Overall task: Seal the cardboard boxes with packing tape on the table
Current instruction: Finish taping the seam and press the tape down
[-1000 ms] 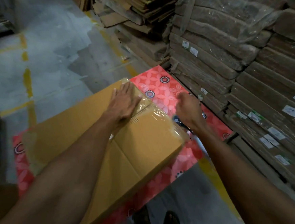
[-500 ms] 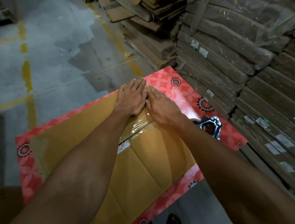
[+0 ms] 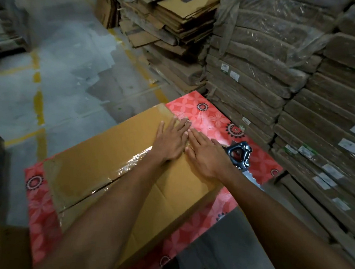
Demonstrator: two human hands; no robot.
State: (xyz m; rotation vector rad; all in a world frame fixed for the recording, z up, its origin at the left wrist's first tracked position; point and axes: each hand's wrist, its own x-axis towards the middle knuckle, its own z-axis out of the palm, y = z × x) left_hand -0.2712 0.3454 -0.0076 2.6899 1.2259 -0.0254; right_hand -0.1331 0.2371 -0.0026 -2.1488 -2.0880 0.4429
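- The cardboard box (image 3: 115, 160) lies flat on the tabletop (image 3: 213, 114) and covers most of it. Bare strips of the red flowered cover show along the left edge, the near edge and at the far right corner.
- A strip of clear packing tape (image 3: 130, 165) runs along the box's top seam, shining and slightly wrinkled. It leads from the left part of the box up under the hands.
- The left hand (image 3: 170, 141) lies palm down on the box top near its far right end. Its fingers are straight and close together, pressing on the taped seam and gripping nothing.
- The right hand (image 3: 206, 155) lies flat just beside it, its fingers touching or nearly touching the left hand's. It also presses down on the box top with straight fingers and holds nothing.
- A tape dispenser (image 3: 239, 155) with a metal frame and a toothed blade lies on the tabletop near the right edge. It is just beside the right hand and the box's right end, and neither hand holds it.
- Beyond the far right corner of the tabletop rise stacks of flattened cardboard (image 3: 173, 18).
- Along the right edge stand bundles wrapped in clear plastic (image 3: 273, 63), with small white labels on their sides.
- The grey floor (image 3: 66, 79) past the far edge carries worn yellow lines.
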